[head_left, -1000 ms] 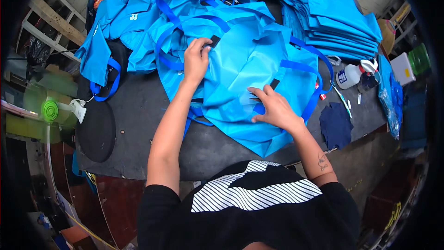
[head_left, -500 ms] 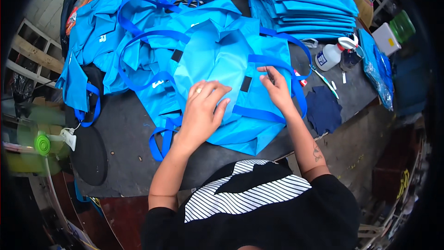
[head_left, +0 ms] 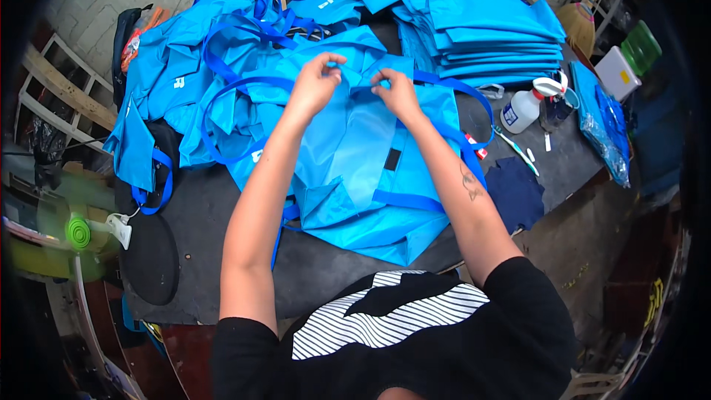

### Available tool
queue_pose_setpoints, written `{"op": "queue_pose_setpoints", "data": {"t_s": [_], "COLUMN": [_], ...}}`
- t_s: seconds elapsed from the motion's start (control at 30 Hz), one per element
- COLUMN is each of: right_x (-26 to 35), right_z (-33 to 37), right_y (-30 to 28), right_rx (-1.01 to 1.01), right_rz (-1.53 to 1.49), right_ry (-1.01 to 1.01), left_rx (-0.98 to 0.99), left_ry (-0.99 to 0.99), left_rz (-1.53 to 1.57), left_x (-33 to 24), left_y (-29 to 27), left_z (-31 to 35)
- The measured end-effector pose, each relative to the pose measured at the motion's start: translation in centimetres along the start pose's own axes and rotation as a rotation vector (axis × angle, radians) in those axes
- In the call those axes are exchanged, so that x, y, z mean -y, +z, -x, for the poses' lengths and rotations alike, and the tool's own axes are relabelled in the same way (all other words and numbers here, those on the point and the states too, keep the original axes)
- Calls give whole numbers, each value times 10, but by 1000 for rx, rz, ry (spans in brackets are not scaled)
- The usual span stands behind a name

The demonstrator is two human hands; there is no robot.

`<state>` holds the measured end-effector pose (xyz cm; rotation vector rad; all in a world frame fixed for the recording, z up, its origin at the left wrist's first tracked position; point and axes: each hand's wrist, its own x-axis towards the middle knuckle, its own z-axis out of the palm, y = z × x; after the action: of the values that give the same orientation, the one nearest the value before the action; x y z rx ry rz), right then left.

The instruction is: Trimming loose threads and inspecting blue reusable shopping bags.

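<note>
On the dark table, working over a loosely spread bright-blue bag lying just beyond the black shirt. Holding the left hand over the bag's far part, curling its fingers, with thumb and forefinger standing slightly apart. Just beside, holding the right hand bent inward, with thumb and forefinger curving toward each other; not making out whether pinching anything between them. Leaving a black patch showing, left of the right forearm.
</note>
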<state>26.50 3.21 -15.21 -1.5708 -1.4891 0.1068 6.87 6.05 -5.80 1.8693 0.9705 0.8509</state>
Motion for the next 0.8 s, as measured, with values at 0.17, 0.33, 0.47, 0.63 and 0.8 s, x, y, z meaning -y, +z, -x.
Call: {"op": "queue_pose_setpoints", "data": {"t_s": [0.17,0.33,0.47,0.63,0.8], "right_x": [25,48,54,60,56], "right_z": [27,43,54,76,74], "right_y": [-19,-31,-55,-69,-71], "right_rx": [44,-80,90,-26,53], "right_rz": [-448,-839,-982,-117,-114], "right_ry": [217,210,411,24,180], "left_rx": [-146,-167,-238,-297,-307], "left_ry": [250,330,237,266,252], "left_rz": [-367,-410,-263,-262,-246], "left_x": [11,9,10,14,16], "left_y": [30,59,64,68,84], "left_z": [21,39,45,58,63]}}
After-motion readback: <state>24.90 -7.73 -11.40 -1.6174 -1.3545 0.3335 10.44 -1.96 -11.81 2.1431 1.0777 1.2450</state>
